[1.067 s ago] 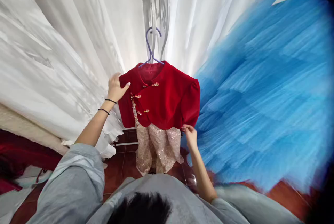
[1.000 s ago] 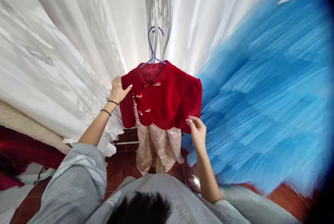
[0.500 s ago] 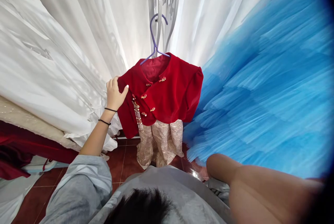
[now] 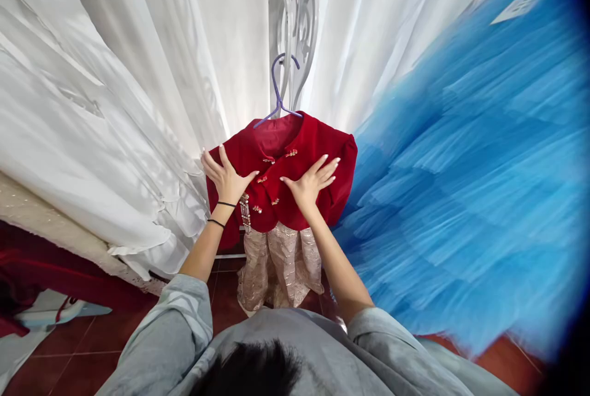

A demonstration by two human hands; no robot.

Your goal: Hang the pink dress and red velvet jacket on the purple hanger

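Observation:
A red velvet jacket (image 4: pixel 271 214) with gold fastenings hangs on a purple hanger (image 4: pixel 279 101) in front of me. Over the jacket's left side lies my left hand (image 4: pixel 229 178), fingers spread, with two black bands on the wrist. My right hand (image 4: pixel 310 186) is over the right side of its chest, fingers spread and thumb towards the middle. Neither hand grips anything. A beaded tassel (image 4: pixel 245 213) dangles just below my left hand. Beneath the jacket shows a pale gold skirt (image 4: pixel 282 254) with shiny flecks.
White drapes (image 4: pixel 138 76) hang behind and to the left. A blue tulle dress (image 4: pixel 461 187) fills the right side. The hanger hooks on a grey scrollwork stand (image 4: pixel 295 21). Dark red cloth (image 4: pixel 59 267) lies low at left, above red floor tiles (image 4: pixel 78 359).
My right arm has come in from the lower right, bringing its hand onto the jacket front. My left hand has shifted inward from the shoulder edge, its fingers now spread.

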